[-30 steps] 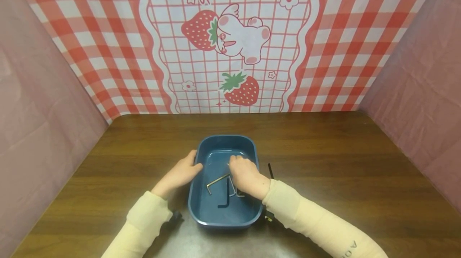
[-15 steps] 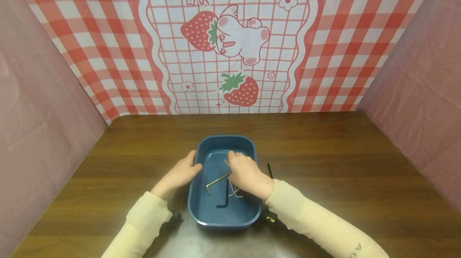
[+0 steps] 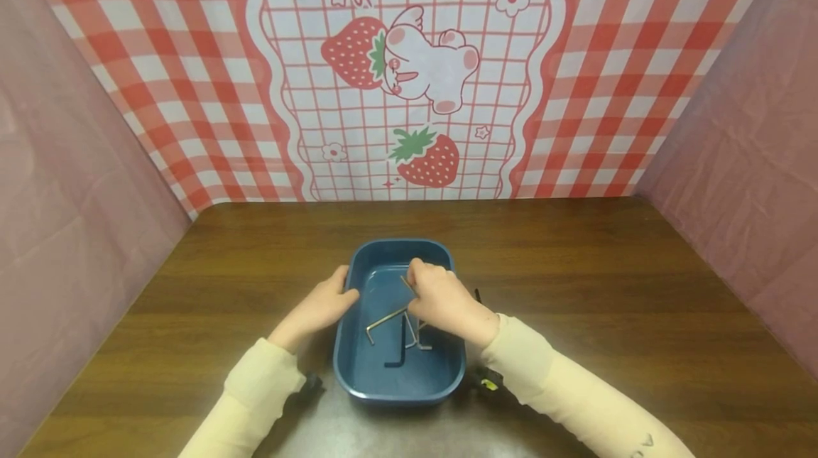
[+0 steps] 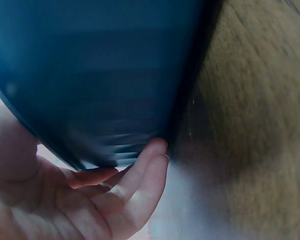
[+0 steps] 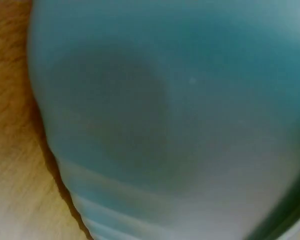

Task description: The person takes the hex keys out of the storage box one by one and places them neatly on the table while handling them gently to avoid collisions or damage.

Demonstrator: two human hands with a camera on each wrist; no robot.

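A blue plastic bin (image 3: 396, 398) with rounded corners sits on the table. My left hand (image 3: 319, 307) grips its left side, thumb over the rim and fingers along the outer wall, as the left wrist view also shows. Over the bin's right half, my right hand (image 3: 450, 302) pinches a brass-coloured hex key (image 3: 406, 283); only one end shows. On the bin floor lie another brass-coloured hex key (image 3: 385, 319), a black hex key (image 3: 402, 346) and silver hex keys (image 3: 422, 348) partly under the hand. In the right wrist view the bin's blurred wall (image 5: 200, 100) hides the fingers.
A thin black rod (image 3: 478, 295) lies on the brown wooden table (image 3: 575, 259), right of the bin. Small dark objects sit by each wrist, the right one (image 3: 491, 380) with a yellow-green spot. A strawberry-print cloth (image 3: 415, 89) hangs behind, with pink cloth at both sides.
My right hand has risen slightly and shifted a little to the right with the pinched hex key. The left hand and the bin stay almost where they were.
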